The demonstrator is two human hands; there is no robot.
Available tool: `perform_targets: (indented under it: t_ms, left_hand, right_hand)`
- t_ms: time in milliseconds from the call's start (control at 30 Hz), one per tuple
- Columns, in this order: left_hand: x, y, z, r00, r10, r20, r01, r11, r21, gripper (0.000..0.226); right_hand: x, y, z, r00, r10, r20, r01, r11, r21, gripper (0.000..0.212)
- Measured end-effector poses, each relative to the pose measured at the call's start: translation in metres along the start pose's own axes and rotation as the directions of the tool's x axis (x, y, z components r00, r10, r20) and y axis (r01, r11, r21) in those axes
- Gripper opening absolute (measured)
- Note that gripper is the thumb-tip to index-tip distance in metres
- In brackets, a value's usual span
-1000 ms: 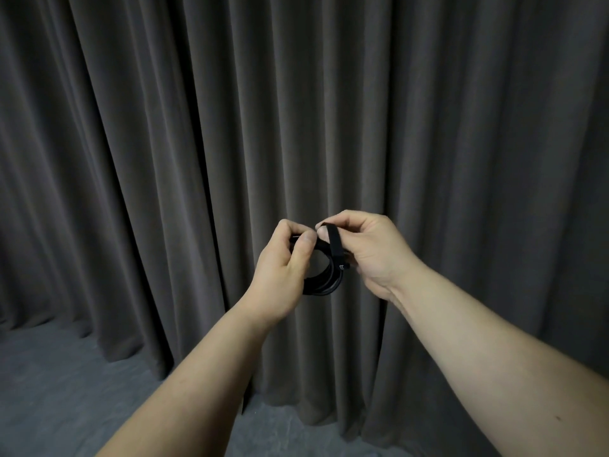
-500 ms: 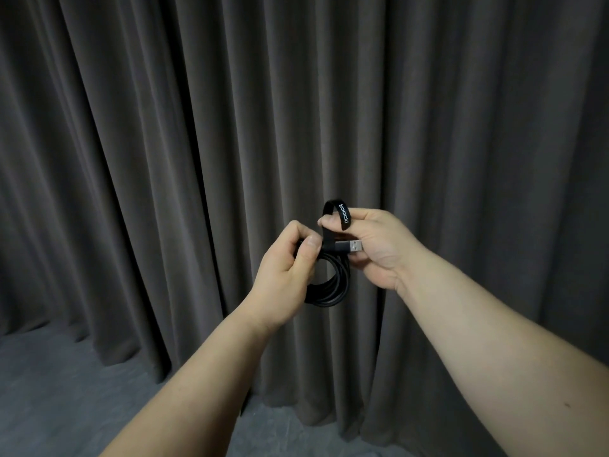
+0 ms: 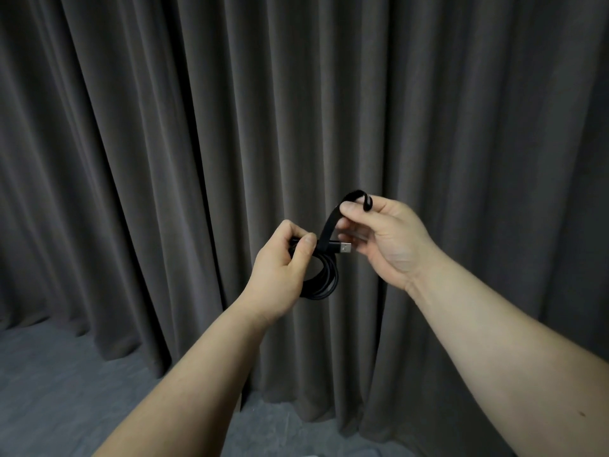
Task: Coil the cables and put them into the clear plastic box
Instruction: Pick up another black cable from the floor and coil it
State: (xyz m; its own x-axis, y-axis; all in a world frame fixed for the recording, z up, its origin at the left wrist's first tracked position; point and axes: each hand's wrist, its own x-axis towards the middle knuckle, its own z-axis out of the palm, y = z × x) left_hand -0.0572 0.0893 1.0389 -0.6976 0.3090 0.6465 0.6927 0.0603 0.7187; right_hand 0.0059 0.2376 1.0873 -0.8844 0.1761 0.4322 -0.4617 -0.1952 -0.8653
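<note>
Up front, the left hand (image 3: 280, 268) has its grip pinched on the top of the coiled black cable (image 3: 324, 275), whose USB plug (image 3: 344, 247) points right. The right hand (image 3: 385, 232) pinches the black strap (image 3: 329, 225), which rises up and right. Grey curtains (image 3: 164, 127) hang behind, above grey floor (image 3: 49, 390).

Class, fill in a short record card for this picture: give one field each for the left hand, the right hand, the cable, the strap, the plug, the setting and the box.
left hand: left hand grips the top of the coil
right hand: right hand pinches the strap, pulled up and away
cable: black cable coiled in loops, hanging below the left hand
strap: black strap unwrapped, running up from the coil
plug: metal USB plug sticks out to the right
setting: grey curtain, grey floor
box: clear plastic box not in view
</note>
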Motion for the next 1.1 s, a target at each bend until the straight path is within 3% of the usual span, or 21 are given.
perform_targets:
  t_ms: [100, 200, 367, 467, 533, 600, 700, 800, 1100]
  left_hand:
    - [0.000, 0.001, 0.001, 1.000, 0.002, 0.016, -0.002, 1.000, 0.000, 0.020]
    - [0.000, 0.001, 0.001, 1.000, -0.004, 0.014, 0.004, 1.000, 0.010, 0.019]
    - [0.005, 0.002, 0.002, 0.997, -0.043, -0.064, 0.044, 0.999, 0.018, 0.021]
    - [0.007, 0.000, 0.001, 0.996, -0.050, -0.067, 0.050, 0.999, -0.008, 0.021]
    - [0.006, -0.001, 0.000, 0.997, -0.052, -0.055, 0.050, 0.998, -0.037, 0.024]
    - [0.006, 0.000, 0.001, 0.999, -0.042, -0.034, 0.040, 0.997, -0.059, 0.024]
    - [0.006, 0.002, 0.004, 0.999, -0.035, -0.031, 0.034, 0.998, -0.051, 0.022]
    - [0.006, 0.002, 0.006, 0.997, -0.060, -0.040, 0.057, 0.995, -0.077, 0.023]
    - [0.008, 0.002, 0.012, 0.999, -0.044, 0.011, 0.045, 0.979, -0.199, 0.023]
  right_hand:
    - [0.001, 0.000, -0.001, 0.999, -0.020, -0.037, 0.019, 1.000, -0.012, 0.016]
    - [0.002, -0.001, -0.003, 0.999, -0.040, -0.025, 0.040, 0.999, 0.021, 0.027]
    - [-0.007, -0.002, -0.002, 0.968, -0.043, 0.245, 0.079, 0.987, -0.140, 0.022]
    - [-0.004, 0.002, -0.005, 0.996, -0.045, 0.076, 0.053, 0.994, -0.100, 0.027]
    - [-0.002, 0.006, -0.006, 1.000, -0.028, -0.002, 0.027, 0.991, -0.131, 0.019]
    - [-0.003, 0.012, -0.005, 0.998, 0.048, 0.048, -0.036, 0.973, -0.226, 0.008]
    - [-0.003, 0.020, -0.002, 0.991, 0.109, 0.073, -0.082, 0.950, -0.302, 0.021]
    - [-0.002, 0.022, -0.003, 0.997, 0.049, 0.052, -0.027, 0.932, -0.361, 0.018]
    - [0.002, 0.027, 0.001, 0.997, -0.077, 0.021, 0.071, 0.729, -0.681, 0.012]
